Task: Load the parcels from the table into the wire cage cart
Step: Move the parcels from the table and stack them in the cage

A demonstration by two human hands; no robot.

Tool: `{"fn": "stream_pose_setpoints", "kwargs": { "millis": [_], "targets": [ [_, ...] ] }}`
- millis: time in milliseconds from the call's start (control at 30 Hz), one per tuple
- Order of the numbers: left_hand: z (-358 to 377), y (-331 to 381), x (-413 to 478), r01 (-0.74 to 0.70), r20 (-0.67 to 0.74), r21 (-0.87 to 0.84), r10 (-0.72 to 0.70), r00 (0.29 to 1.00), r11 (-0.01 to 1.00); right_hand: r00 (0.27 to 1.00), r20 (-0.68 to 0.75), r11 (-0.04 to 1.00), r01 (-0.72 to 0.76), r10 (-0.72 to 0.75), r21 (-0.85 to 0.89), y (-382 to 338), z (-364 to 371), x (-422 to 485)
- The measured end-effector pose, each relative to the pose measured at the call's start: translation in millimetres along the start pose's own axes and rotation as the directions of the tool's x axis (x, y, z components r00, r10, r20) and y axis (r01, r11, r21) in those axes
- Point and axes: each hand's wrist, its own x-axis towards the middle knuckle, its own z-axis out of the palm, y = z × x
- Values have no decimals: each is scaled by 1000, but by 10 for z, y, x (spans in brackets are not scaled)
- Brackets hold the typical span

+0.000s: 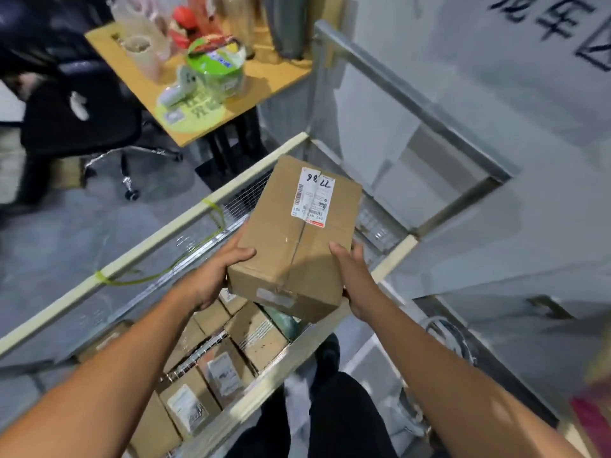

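A brown cardboard parcel (pixel 297 239) with a white shipping label marked 7786 hangs in the air above the wire cage cart (pixel 158 239). My left hand (pixel 216 274) grips its near left corner, thumb on top. On the near right side my right hand (pixel 355 276) holds it, thumb on top and fingers underneath. Below the parcel, inside the cart, lie several smaller cardboard parcels (pixel 254 338) with labels.
A wooden side table (pixel 264 81) with cups, a green tape roll and clutter stands beyond the cart. A black office chair (pixel 86 120) is at the left. A grey metal frame (pixel 413 104) and panels lie to the right. My legs show below the cart's near rail.
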Motion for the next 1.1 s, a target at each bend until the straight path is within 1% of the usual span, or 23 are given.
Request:
{"fn": "stream_pose_setpoints", "kwargs": {
  "millis": [67,133,200,267,333,400,467,533,600,633,700,767,800,833,867,900,933,967,1000,1033,1067,1100],
  "targets": [
    [-161,-186,249,28,-31,-9,-29,999,1000,1000,3,997,-17,18,-77,38,-27,431],
    [-300,-432,570,20,-31,12,-19,999,1000,999,-45,979,-4,-5,-202,97,-141,973],
    [-392,-717,938,43,-30,-5,-43,999,999,994,-105,944,-17,-18,-328,143,-269,1534],
    [-384,-998,1324,94,-35,-11,-94,995,996,993,-114,893,-24,-31,-449,237,-443,2066],
    [-341,-1294,1750,132,-20,-12,-132,991,991,997,-75,830,-15,-32,-558,381,-622,2573],
    [-283,-1589,2197,186,10,-1,-186,983,983,999,5,741,-36,53,-671,572,-783,3047],
    [-222,-1978,2620,246,48,-65,-243,969,967,983,73,656,-56,167,-753,814,-934,3441],
    [-98,-2224,2965,309,91,-129,-299,950,942,977,57,587,-78,208,-806,1049,-1070,3770],
    [36,-2395,3237,302,81,-137,-293,953,944,980,-13,509,-115,199,-853,1241,-1144,4022],
    [78,-2507,3382,294,48,-167,-290,956,941,983,-50,464,-128,176,-877,1326,-1181,4133],
    [153,-2742,3631,266,-34,-281,-286,958,922,987,-107,388,-147,124,-910,1446,-1274,4310],
    [243,-2984,3803,211,-174,-351,-285,943,912,986,-131,371,-158,99,-915,1499,-1347,4415],
    [296,-3092,3864,176,-273,-390,-296,915,904,985,-145,375,-170,95,-911,1547,-1398,4466],
    [364,-3171,3918,158,-366,-419,-326,872,894,984,-161,386,-177,75,-905,1607,-1441,4516],
    [407,-3275,3970,144,-440,-452,-360,823,880,982,-178,394,-188,62,-900,1630,-1429,4515],
    [447,-3340,4008,139,-481,-512,-417,771,848,982,-188,393,-186,34,-900,1670,-1399,4517],
    [477,-3387,4044,127,-499,-586,-479,722,801,981,-190,370,-187,29,-910,1669,-1320,4466],
    [483,-3433,4067,123,-523,-619,-523,672,776,982,-186,302,-189,39,-934,1691,-1250,4435],
    [482,-3439,4066,138,-555,-603,-537,635,786,983,-177,215,-184,52,-959,1701,-1180,4400],
    [489,-3412,4052,173,-597,-536,-516,615,826,983,-166,170,-177,77,-969,1725,-1118,4392],
    [499,-3397,4040,204,-632,-439,-462,622,875,977,-178,169,-197,119,-966,1734,-1039,4368],
    [513,-3401,4031,241,-647,-328,-403,647,913,968,-190,212,-223,163,-952,1793,-1010,4376]
  ]
}}
